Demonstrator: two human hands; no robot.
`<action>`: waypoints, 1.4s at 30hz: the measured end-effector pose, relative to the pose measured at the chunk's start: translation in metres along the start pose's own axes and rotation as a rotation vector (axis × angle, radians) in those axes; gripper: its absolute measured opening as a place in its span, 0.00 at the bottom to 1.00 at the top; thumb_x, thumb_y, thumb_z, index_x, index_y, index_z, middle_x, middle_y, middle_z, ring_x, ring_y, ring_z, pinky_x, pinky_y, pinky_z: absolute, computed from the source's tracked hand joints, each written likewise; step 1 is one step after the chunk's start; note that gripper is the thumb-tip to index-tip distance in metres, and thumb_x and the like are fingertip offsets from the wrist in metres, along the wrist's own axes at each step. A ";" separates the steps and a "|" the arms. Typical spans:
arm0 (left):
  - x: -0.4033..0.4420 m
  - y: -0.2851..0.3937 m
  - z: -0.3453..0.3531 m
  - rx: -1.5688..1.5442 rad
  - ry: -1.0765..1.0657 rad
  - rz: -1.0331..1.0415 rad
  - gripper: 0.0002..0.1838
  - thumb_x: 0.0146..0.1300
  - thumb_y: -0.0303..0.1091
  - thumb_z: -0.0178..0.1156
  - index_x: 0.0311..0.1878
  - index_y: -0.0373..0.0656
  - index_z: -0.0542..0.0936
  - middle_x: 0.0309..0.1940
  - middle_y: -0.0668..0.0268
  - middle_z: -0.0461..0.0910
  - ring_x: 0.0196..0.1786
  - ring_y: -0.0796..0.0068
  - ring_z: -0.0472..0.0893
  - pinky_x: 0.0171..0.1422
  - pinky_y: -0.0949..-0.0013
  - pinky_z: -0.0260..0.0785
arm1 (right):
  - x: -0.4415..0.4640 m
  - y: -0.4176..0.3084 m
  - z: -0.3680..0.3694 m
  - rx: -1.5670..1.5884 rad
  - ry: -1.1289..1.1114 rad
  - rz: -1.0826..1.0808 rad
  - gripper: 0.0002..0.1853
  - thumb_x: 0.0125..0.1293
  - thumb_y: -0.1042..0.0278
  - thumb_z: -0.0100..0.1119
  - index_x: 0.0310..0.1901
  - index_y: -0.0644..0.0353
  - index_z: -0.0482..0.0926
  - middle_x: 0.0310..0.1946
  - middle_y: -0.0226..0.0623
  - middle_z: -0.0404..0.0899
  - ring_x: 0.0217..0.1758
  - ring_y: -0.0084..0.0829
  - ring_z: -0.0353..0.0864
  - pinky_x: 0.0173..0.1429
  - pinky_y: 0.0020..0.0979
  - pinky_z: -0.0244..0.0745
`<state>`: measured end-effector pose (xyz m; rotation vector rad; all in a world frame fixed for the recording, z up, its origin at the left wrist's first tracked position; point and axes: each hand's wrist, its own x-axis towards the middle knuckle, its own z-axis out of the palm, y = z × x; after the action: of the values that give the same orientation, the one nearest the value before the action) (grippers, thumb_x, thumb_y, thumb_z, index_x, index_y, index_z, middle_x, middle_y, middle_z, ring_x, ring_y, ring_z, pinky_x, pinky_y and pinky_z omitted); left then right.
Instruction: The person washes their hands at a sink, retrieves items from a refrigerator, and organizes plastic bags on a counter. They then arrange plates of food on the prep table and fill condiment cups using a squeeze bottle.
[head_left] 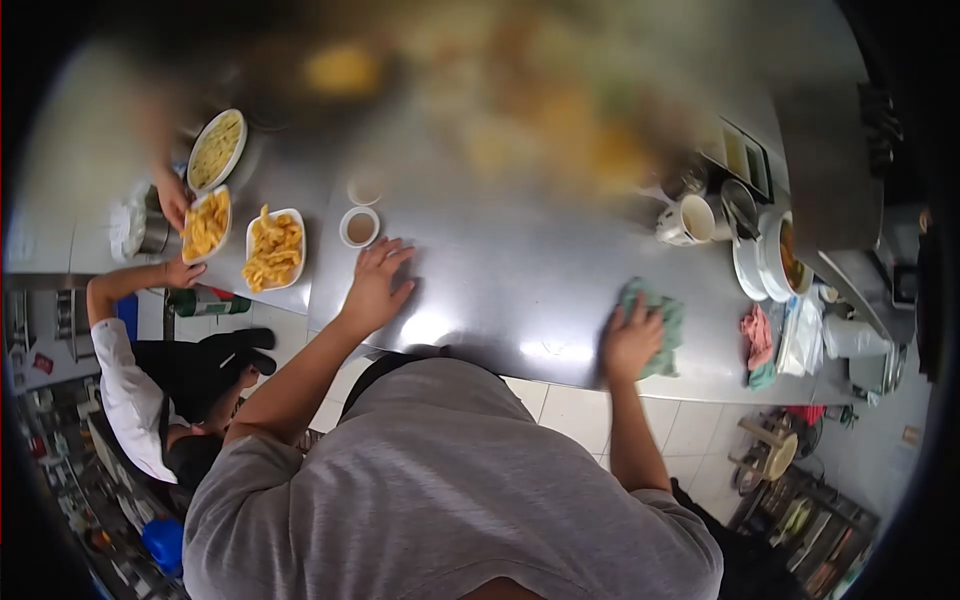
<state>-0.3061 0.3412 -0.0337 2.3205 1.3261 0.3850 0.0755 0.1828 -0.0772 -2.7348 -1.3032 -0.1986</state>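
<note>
My left hand (378, 287) rests on the steel counter (490, 280) with its fingers spread, holding nothing. Just beyond its fingertips stands a small white cup of brown sauce (359, 228). To its left is a white dish of fries (273, 250). On the right, my right hand (632, 345) presses on a crumpled green cloth (669, 322) lying flat on the counter, its fingers over the cloth. Part of the cloth is hidden beneath the palm.
At left, a co-worker's hands hold another dish of fries (206, 226); an oval dish of pale food (217, 150) lies beyond. At right stand a white jug (687, 221), a bowl (786, 258) and a pink cloth (756, 336). The far side is blurred.
</note>
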 end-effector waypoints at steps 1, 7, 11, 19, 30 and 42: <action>-0.004 -0.001 0.005 -0.015 -0.001 -0.005 0.27 0.53 0.33 0.65 0.59 0.48 0.72 0.62 0.57 0.66 0.69 0.52 0.60 0.72 0.44 0.47 | -0.006 -0.032 -0.006 0.077 -0.060 -0.056 0.27 0.64 0.53 0.53 0.63 0.51 0.67 0.57 0.52 0.66 0.57 0.51 0.66 0.58 0.51 0.63; -0.034 0.022 0.008 -0.146 0.060 -0.087 0.24 0.52 0.29 0.64 0.56 0.43 0.74 0.57 0.56 0.72 0.60 0.56 0.69 0.66 0.60 0.62 | 0.005 -0.181 0.009 0.324 -0.201 -0.434 0.26 0.62 0.59 0.55 0.61 0.55 0.68 0.49 0.44 0.68 0.52 0.45 0.68 0.50 0.47 0.69; -0.054 0.012 0.006 -0.225 0.145 -0.197 0.23 0.53 0.27 0.63 0.55 0.43 0.75 0.53 0.57 0.75 0.55 0.58 0.73 0.61 0.63 0.65 | 0.027 -0.267 0.031 0.339 -0.189 -0.599 0.25 0.63 0.60 0.54 0.61 0.56 0.67 0.47 0.41 0.68 0.53 0.43 0.68 0.49 0.45 0.71; -0.094 -0.051 -0.009 -1.273 0.181 -0.928 0.26 0.58 0.23 0.53 0.61 0.36 0.66 0.47 0.58 0.77 0.41 0.65 0.79 0.46 0.67 0.73 | -0.001 -0.294 0.025 0.313 -0.294 -1.082 0.19 0.57 0.65 0.55 0.52 0.54 0.73 0.45 0.40 0.71 0.50 0.42 0.73 0.46 0.43 0.76; -0.108 -0.160 -0.055 -1.378 0.371 -1.023 0.45 0.48 0.15 0.50 0.72 0.43 0.46 0.55 0.56 0.71 0.50 0.64 0.77 0.53 0.62 0.72 | -0.075 -0.066 -0.071 -0.075 -1.084 -0.586 0.19 0.62 0.51 0.49 0.43 0.55 0.81 0.43 0.47 0.81 0.47 0.45 0.79 0.51 0.43 0.73; -0.092 -0.191 -0.072 -0.999 -0.179 -0.539 0.21 0.57 0.20 0.49 0.55 0.42 0.77 0.36 0.68 0.80 0.33 0.81 0.75 0.38 0.77 0.68 | -0.055 -0.318 0.007 0.224 -0.090 -0.309 0.27 0.65 0.51 0.51 0.66 0.42 0.65 0.71 0.45 0.52 0.75 0.49 0.45 0.69 0.65 0.42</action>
<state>-0.5259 0.3631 -0.0693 1.1104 1.2053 0.4906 -0.2056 0.3414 -0.0802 -2.3740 -1.6582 0.0461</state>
